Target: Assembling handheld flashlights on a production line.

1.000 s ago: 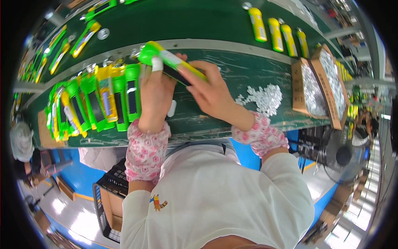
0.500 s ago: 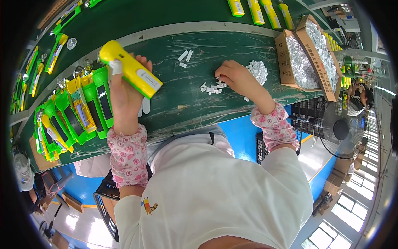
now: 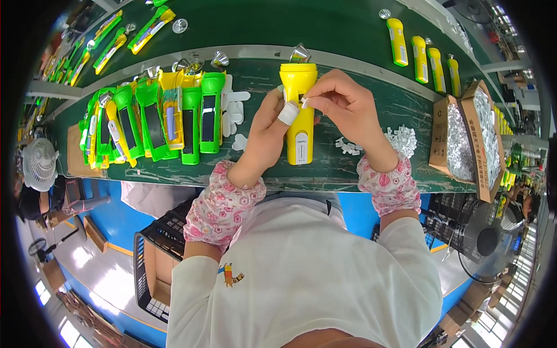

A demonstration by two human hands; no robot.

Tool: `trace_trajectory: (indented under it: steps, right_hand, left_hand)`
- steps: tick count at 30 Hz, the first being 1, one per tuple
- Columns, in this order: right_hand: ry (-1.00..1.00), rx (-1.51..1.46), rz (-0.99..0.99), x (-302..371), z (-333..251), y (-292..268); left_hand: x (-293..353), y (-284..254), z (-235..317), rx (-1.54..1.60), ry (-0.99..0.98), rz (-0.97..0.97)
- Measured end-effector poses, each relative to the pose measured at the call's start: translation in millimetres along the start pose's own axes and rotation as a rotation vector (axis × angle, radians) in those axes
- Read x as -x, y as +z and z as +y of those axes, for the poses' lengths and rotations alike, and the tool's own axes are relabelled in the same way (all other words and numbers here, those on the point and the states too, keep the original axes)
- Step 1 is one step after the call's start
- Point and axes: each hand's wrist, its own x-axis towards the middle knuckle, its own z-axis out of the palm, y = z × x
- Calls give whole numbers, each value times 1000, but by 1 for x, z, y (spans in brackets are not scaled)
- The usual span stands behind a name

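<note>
Upright in front of me is a yellow flashlight (image 3: pixel 301 129), its wide ribbed head pointing away and a pale label near its lower end. My left hand (image 3: pixel 270 127) grips it from the left, with white tape wrapped round the thumb. A small white plastic piece (image 3: pixel 304 102) is pinched between the thumb and forefinger of my right hand (image 3: pixel 343 105), right at the dark slot in the flashlight's body. Past the flashlight's head stands a shiny reflector cup (image 3: pixel 299 54). Loose white pieces (image 3: pixel 401 141) lie in a pile beside my right wrist.
Green and yellow flashlight halves (image 3: pixel 152 119) crowd the bench at left, near flat white pieces (image 3: pixel 233 110). Cardboard boxes of small white parts (image 3: pixel 460 139) stand at right. Several yellow flashlights (image 3: pixel 420 60) rest beyond the rail. A black fan (image 3: pixel 486 240) stands at lower right.
My left hand has brought the flashlight rightward and turned it upright. My right hand has come up from the loose pieces to the flashlight's slot, with a white piece between its fingertips. The view has shifted.
</note>
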Motion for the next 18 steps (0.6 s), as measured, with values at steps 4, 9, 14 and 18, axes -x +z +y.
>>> trace_trajectory:
  steps: [4, 9, 14, 18]
  right_hand:
    - [-23, 93, 57, 3, -1, 9]
    - [-30, 225, 126, 2, 2, 15]
    - [43, 116, 157, -7, 11, 3]
    - [137, 89, 94, -37, 13, -21]
  left_hand:
    - [6, -1, 0, -141, 62, -7]
    - [2, -5, -12, -257, 178, -14]
    - [-14, -5, -16, -605, 283, 2]
    - [-48, 2, -10, -463, 235, -2]
